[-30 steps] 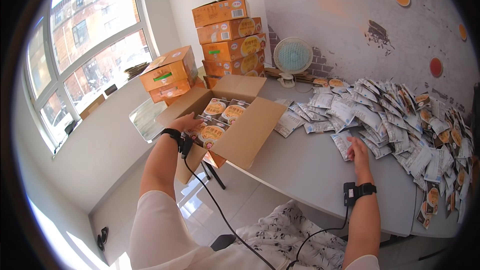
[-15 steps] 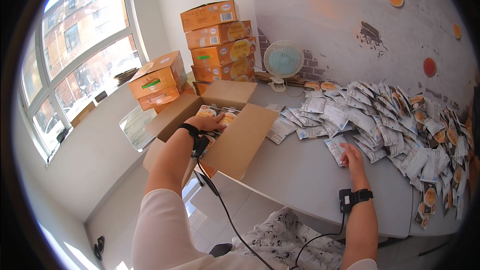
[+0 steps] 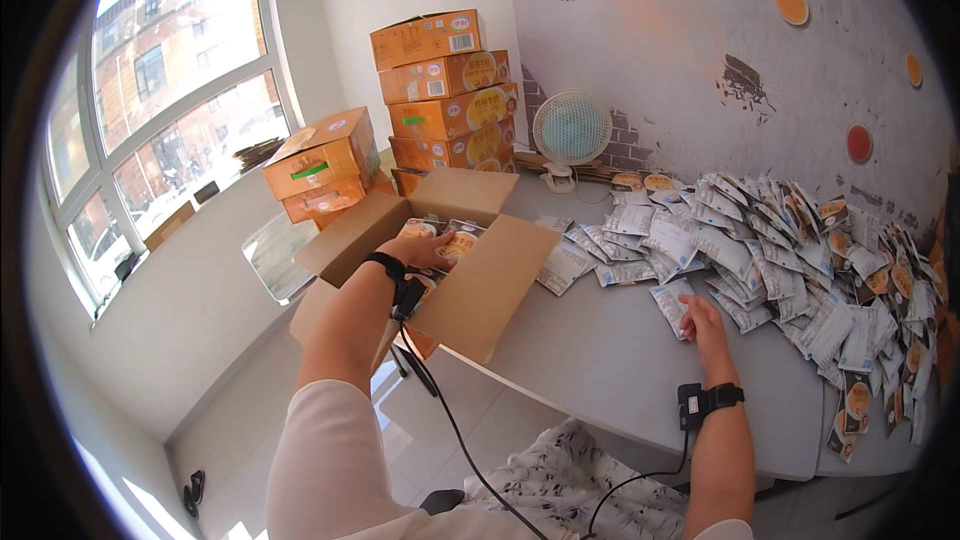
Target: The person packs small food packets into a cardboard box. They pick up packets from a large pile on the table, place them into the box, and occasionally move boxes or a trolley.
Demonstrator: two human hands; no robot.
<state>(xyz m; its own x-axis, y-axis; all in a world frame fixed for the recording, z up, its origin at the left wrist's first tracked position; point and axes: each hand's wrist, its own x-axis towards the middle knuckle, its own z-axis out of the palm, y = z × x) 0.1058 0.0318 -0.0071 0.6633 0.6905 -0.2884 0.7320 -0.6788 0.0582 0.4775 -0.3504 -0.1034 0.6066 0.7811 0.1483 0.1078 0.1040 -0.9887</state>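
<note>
My left hand (image 3: 424, 252) is inside the open cardboard box (image 3: 490, 285), palm down on the packets, with its fingers stretched out. Packets with an orange bowl picture (image 3: 462, 237) lie face up in the box; my hand and forearm hide part of them. Over the grey table, my right hand (image 3: 706, 324) hovers with loosely bent fingers and nothing visible between them. Its fingertips are right beside a white-backed packet (image 3: 668, 304) at the near edge of the heap; whether they touch it I cannot tell.
A large heap of packets (image 3: 740, 240) covers the table's right and back. A small fan (image 3: 572, 128) stands by the wall. Orange cartons (image 3: 455, 110) are stacked behind the box, with more cartons (image 3: 318, 162) to their left. Cables (image 3: 447, 420) run from both wrist straps.
My left hand has drawn back slightly toward me over the packets, its fingers less spread. My right hand stays nearly in place. The whole view has shifted a little.
</note>
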